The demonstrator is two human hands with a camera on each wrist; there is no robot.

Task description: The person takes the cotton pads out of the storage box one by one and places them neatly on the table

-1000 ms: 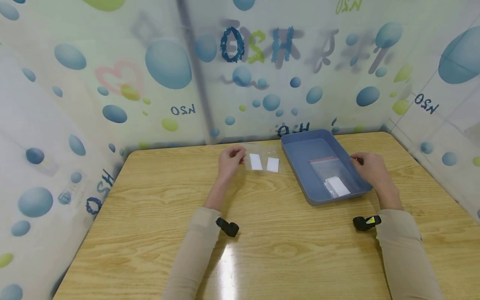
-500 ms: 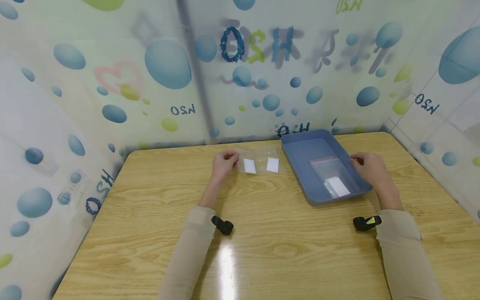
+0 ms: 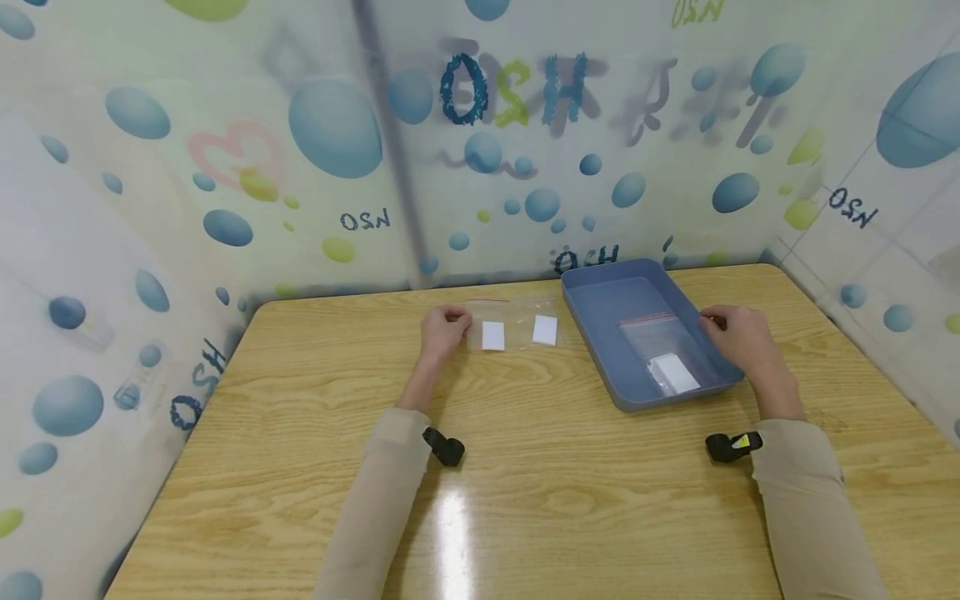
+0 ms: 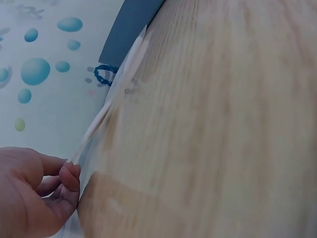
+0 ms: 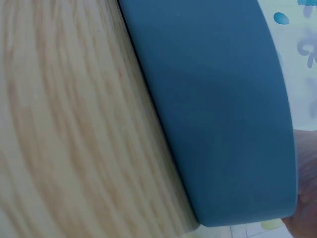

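Observation:
My left hand [image 3: 444,332] pinches the left edge of a clear zip bag [image 3: 492,336] with a white rectangle in it, low over the table. In the left wrist view the thumb and fingers [image 4: 70,179] meet on the plastic, which stretches towards the tray. Right beside it lies a second clear bag [image 3: 545,330] with a white rectangle, the two overlapping at their edges. My right hand [image 3: 742,337] grips the right rim of a blue-grey tray [image 3: 615,300]; the tray wall [image 5: 218,114] hides most of that hand in the right wrist view.
Inside the tray, near its front end, lies a larger zip bag [image 3: 671,362] with a red seal line and white contents. The wood-grain table [image 3: 570,500] reaches a patterned wall [image 3: 480,183] at the back. A black camera sits on each wrist.
My left hand has moved left and slightly down with the pinched bag, spreading it away from the second bag. The right hand and tray have stayed in place.

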